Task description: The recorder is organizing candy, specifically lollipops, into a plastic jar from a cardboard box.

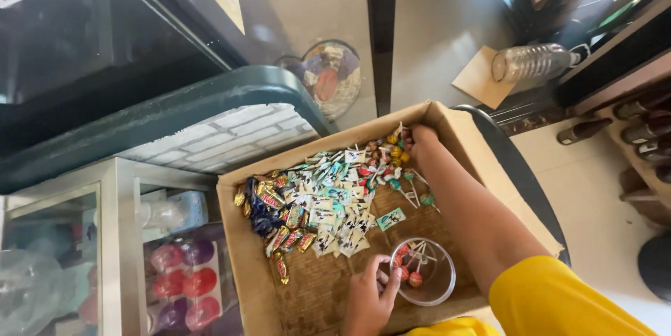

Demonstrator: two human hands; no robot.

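Lollipops (pixel 409 266) sit in the clear cup (pixel 423 271), lower centre; left hand (pixel 370 297) pinches a stick at its rim. Right hand (pixel 419 135) digs among lollipops in the box (pixel 307 287), grip hidden.

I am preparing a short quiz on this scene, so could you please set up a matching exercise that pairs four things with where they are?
Things:
1. right hand
2. left hand
3. clear plastic cup
4. plastic bottle

Places:
A. lying on its side on the floor beyond the cardboard box
B. at the box's far corner, on the lollipops
C. standing in the box, holding a few lollipops
D. at the near edge of the box, beside the cup

Pairs: 1-B, 2-D, 3-C, 4-A
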